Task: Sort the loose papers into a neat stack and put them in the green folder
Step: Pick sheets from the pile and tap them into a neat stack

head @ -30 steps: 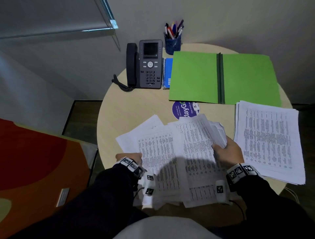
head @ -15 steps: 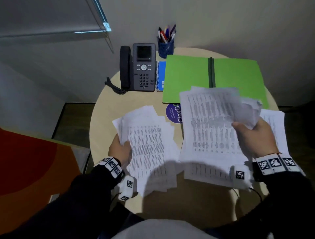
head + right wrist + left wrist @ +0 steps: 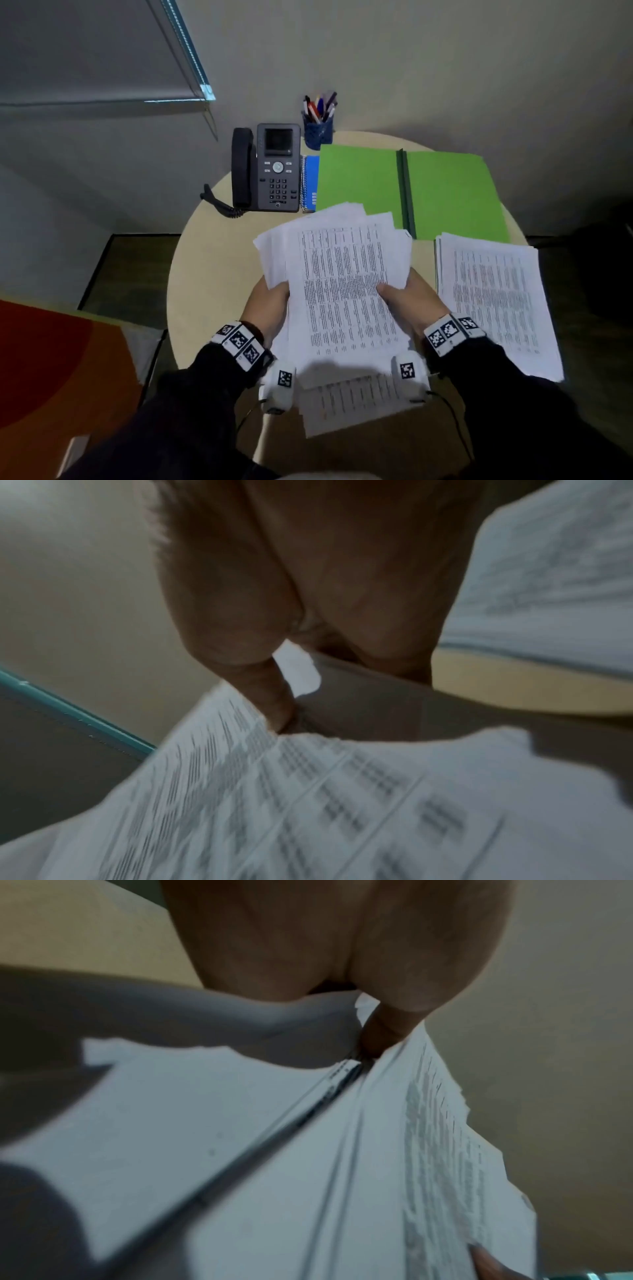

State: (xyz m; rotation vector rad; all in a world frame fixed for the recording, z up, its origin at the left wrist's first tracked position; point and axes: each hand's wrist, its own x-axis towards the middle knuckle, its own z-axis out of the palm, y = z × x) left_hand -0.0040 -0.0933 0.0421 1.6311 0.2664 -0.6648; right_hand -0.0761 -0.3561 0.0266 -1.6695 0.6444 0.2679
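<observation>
Both hands hold one uneven bundle of printed papers [image 3: 342,294] above the round table's middle. My left hand [image 3: 270,308] grips its left edge, and my right hand [image 3: 407,298] grips its right edge with the thumb on top. The sheets are fanned and out of line. In the left wrist view the thumb pinches the papers [image 3: 342,1150]; the right wrist view shows the same on the papers [image 3: 308,791]. The green folder [image 3: 445,192] lies open and flat at the back of the table. A second stack of papers [image 3: 496,301] lies on the table at the right.
A desk phone [image 3: 270,168] stands at the back left, with a blue spiral notebook [image 3: 311,181] beside it and a blue pen cup [image 3: 318,126] behind. The pale round table [image 3: 212,274] shows bare wood at the left. A red-orange surface [image 3: 51,377] lies lower left.
The two separate bunches, one in each hand, have come together into a single bundle held by both hands above the table's middle. The right hand moved left.
</observation>
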